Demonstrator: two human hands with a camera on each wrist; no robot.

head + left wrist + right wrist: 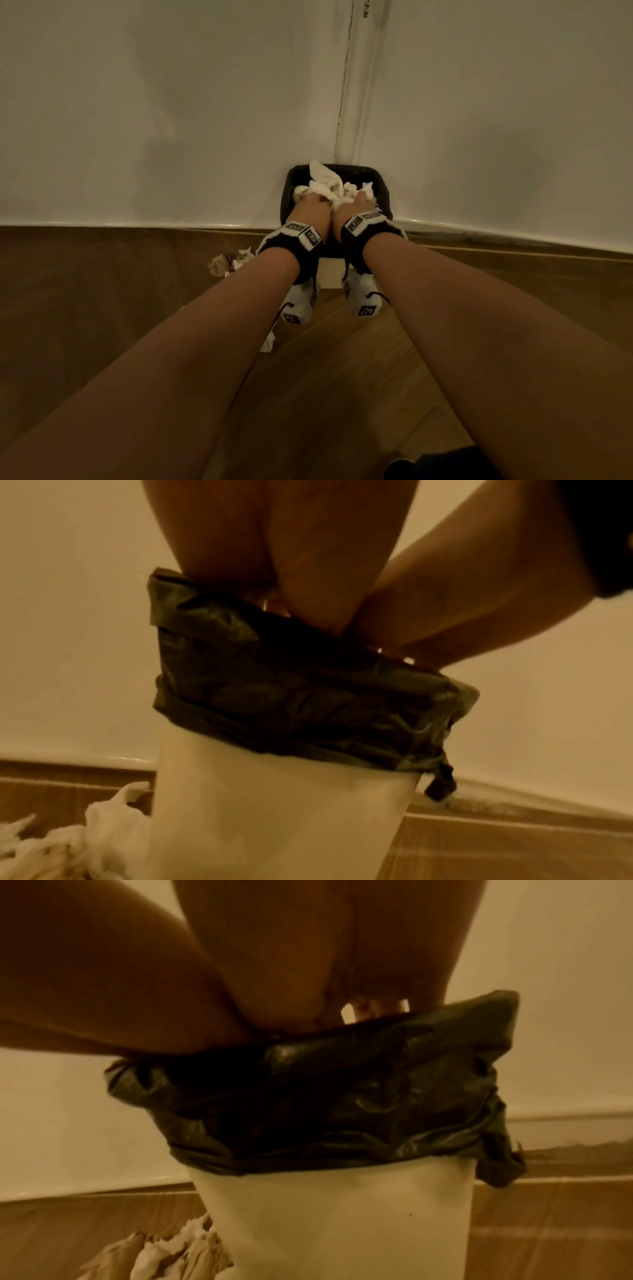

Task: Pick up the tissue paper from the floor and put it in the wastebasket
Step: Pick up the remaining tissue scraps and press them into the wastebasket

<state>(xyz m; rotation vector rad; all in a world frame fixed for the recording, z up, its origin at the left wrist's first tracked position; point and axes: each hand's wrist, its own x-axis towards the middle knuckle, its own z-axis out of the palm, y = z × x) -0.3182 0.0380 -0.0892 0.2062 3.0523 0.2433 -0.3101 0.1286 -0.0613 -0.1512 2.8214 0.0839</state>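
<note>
A white wastebasket (330,270) with a black liner (382,193) stands in the room's corner. Crumpled white tissue paper (325,185) is heaped in its mouth and rises above the rim. My left hand (310,205) and right hand (356,204) are side by side over the opening, fingers curled down into that heap. The wrist views show the basket's white wall (274,804) (342,1218) and the liner's folded edge (291,691) (342,1096); both hands reach in over it and the fingertips are hidden. More tissue (229,262) (85,840) (164,1256) lies on the floor left of the basket.
Another white scrap (268,342) lies on the wooden floor (342,394) under my left forearm. White walls (171,120) meet right behind the basket, with a baseboard (137,226) along the floor. A dark shape (445,462) sits at the bottom edge.
</note>
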